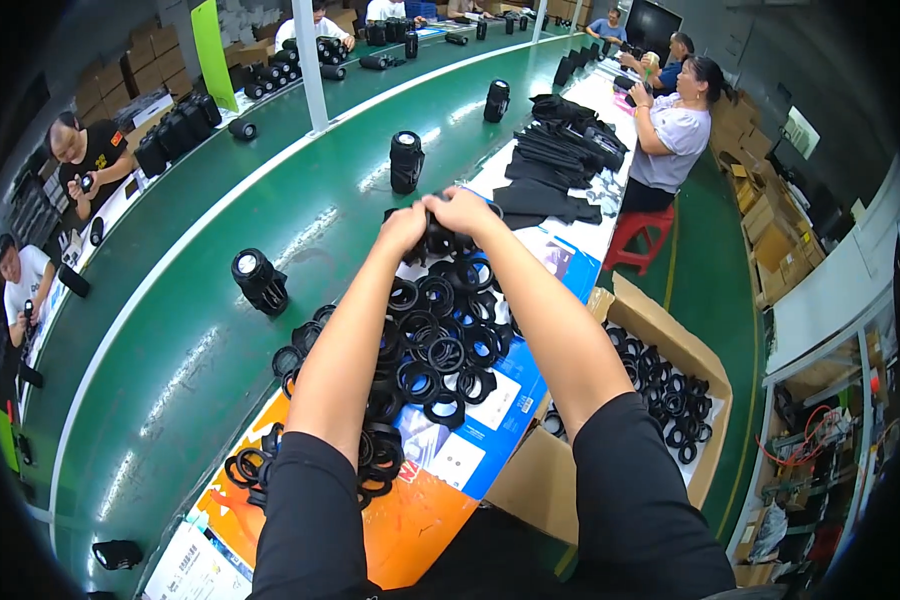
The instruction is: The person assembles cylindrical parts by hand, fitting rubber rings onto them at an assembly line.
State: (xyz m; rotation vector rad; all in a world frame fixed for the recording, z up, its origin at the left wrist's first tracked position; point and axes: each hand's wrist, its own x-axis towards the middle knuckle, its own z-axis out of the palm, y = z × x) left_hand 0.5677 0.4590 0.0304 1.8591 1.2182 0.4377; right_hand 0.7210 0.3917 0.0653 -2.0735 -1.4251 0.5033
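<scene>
My left hand (403, 229) and my right hand (461, 213) meet over the far end of a heap of black rings (440, 352). The fingers of both are closed round a dark, rounded black part (438, 240), mostly hidden by the hands, its kind unclear. Just beyond them, a black cylindrical device (406, 163) with a light-toned round top stands upright on the green conveyor belt (310, 235). Two similar devices stand on the belt, one farther right and another (259, 281) nearer on the left. Orange and blue printed sheets lie under the rings.
To my right, an open cardboard box (705, 365) holds many more black rings. Black fabric sleeves (560, 150) are piled farther along the table. A person in a white top (676, 135) sits there on a red stool (638, 240). Other people work along the belt's far side.
</scene>
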